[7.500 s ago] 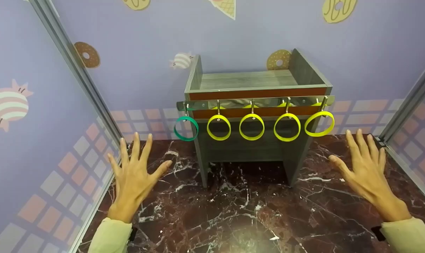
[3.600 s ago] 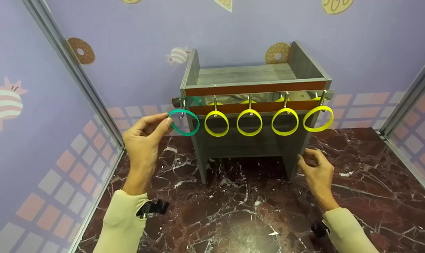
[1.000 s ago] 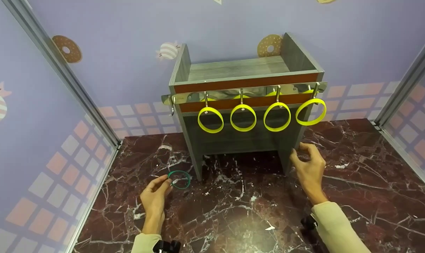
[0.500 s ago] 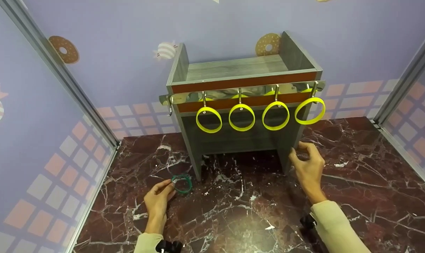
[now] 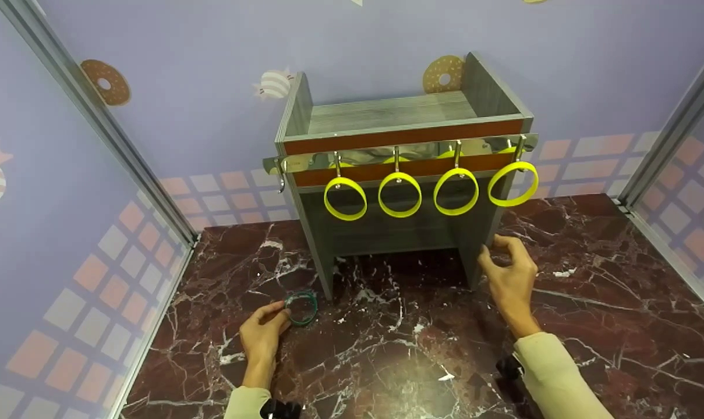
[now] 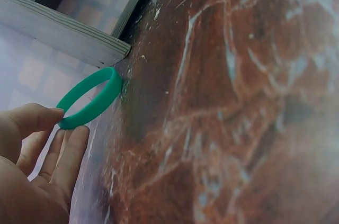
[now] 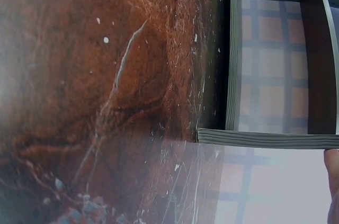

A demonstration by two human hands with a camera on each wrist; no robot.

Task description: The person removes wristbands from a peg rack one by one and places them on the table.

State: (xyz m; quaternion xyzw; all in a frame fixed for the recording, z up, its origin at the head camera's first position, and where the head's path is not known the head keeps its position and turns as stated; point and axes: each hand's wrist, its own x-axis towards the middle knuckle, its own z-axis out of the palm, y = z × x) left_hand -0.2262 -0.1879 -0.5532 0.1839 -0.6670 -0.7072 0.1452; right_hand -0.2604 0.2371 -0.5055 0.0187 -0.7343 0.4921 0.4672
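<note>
My left hand is low at the left of the shelf, pinching a green silicone wristband by its near side. In the left wrist view the wristband tilts up from the thumb and fingertips, its far edge right at the marble surface. At the shelf's right side, my right hand grips the front edge of the side panel between thumb and curled fingers. The right wrist view catches only one finger against that panel. Several yellow wristbands hang from hooks; the leftmost hook holds none.
The small grey wooden shelf stands against the purple printed wall. Across its front runs a shiny metal hook rail. Dark red marble covers the surface below, with a side wall at left.
My left hand has taken the green wristband off the leftmost hook and lowered it to the marble. My right hand came in to the shelf's side earlier and has stayed there.
</note>
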